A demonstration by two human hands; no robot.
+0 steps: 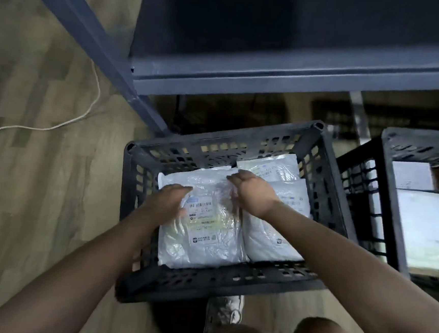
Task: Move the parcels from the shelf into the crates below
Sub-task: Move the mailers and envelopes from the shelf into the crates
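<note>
A labelled parcel (pixel 202 226) lies in the 9 o'clock half of a black crate (pixel 219 280) on the floor, below the dark shelf (pixel 273 83), with both of a crouching person's hands on it. The likeliest trouble from here is the slick, loose plastic wrap. It could slide off the neighbouring parcels (pixel 273 240) at 3 o'clock and ride up against the crate wall instead of lying flat. The thin film could also snag or tear on the perforated sides if the parcel is pushed down hard. A further load would then sit unevenly.

The left hand (pixel 168 203) grasps the parcel's 9 o'clock edge, fingers curled over the top face and thumb against the shipping label. The right hand (pixel 250 193) is bent at the knuckles near the 12 o'clock edge. Its fingertips are curled down into the wrap and appear to pinch it, though blur hides the exact grip. A second crate (pixel 394 187) at 3 o'clock also holds parcels.
</note>
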